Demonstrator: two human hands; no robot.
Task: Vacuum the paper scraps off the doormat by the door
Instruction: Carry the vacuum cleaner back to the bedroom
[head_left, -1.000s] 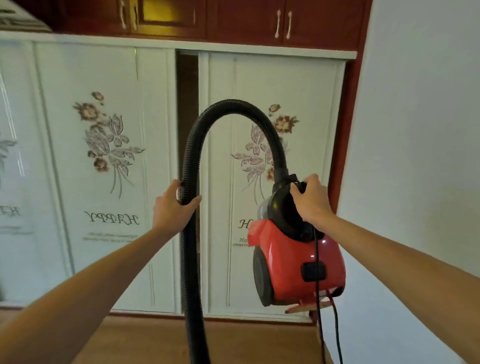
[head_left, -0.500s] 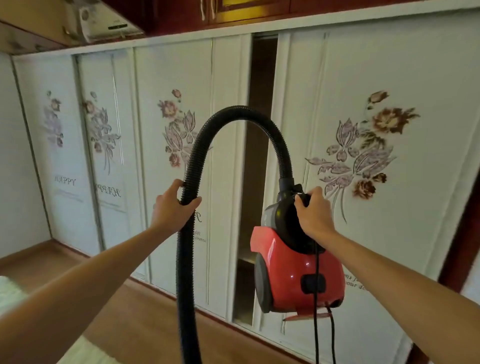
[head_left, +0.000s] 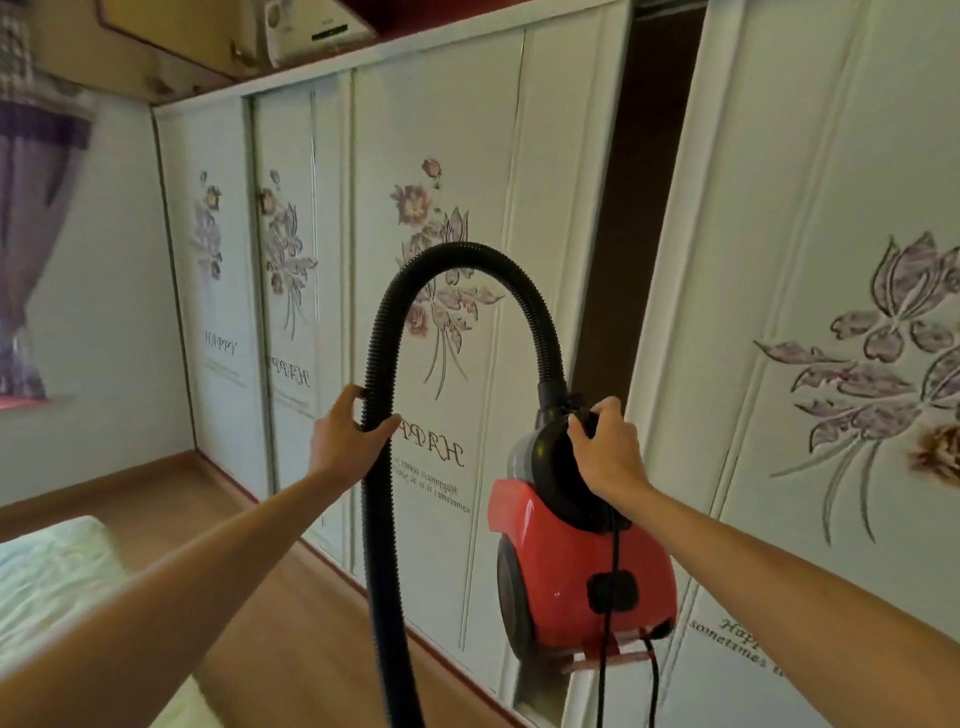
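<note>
The left hand (head_left: 348, 436) still curls round the black hose (head_left: 382, 332). The right hand (head_left: 608, 452) still grips the handle atop the red vacuum (head_left: 566, 566), which hangs below it, clear of the floor. The view has swung leftward: a curtain (head_left: 31, 234) and more of the bed (head_left: 52, 582) now show left of the left hand.

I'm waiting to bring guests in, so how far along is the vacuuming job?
Done: the red vacuum is picked up, clear of the floor. In hand: the right hand grips its top handle, the left hand holds the black hose, beside white wardrobe doors. Left: everything else; no doormat or paper scraps are in view, and the cord dangles loose.
</note>
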